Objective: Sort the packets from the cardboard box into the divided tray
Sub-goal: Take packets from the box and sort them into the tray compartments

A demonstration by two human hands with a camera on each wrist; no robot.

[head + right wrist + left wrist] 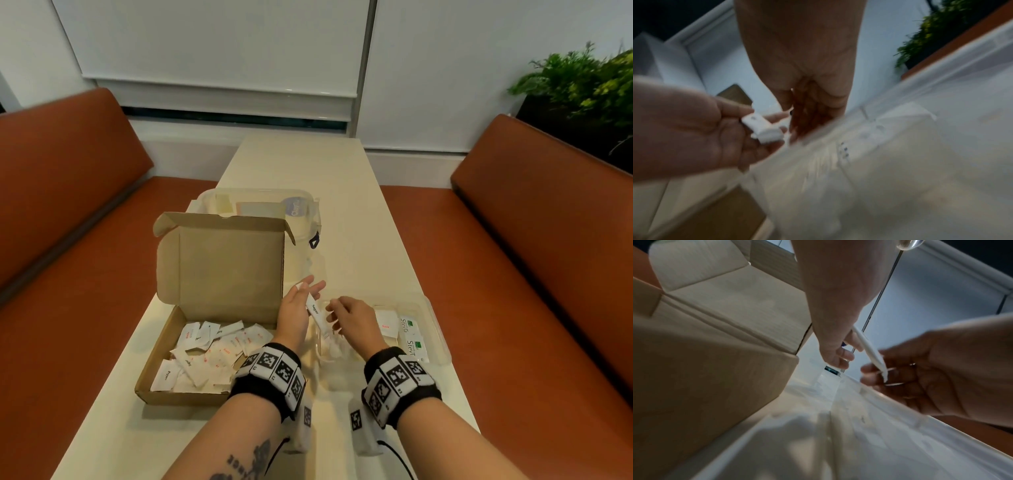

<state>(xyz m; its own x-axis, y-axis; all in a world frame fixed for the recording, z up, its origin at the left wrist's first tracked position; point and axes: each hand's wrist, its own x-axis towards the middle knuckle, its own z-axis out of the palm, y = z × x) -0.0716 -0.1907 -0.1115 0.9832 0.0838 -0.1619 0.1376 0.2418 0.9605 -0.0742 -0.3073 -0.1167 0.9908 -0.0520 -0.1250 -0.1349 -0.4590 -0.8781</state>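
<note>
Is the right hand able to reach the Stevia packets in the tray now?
Probably yes: the right hand hovers over the tray beside the Stevia packets, holding nothing, with nothing between them.

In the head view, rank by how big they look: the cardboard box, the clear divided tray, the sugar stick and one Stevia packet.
1. cardboard box, lid open
2. divided tray
3. sugar stick in the left hand and Stevia packet: too alike to rank.
</note>
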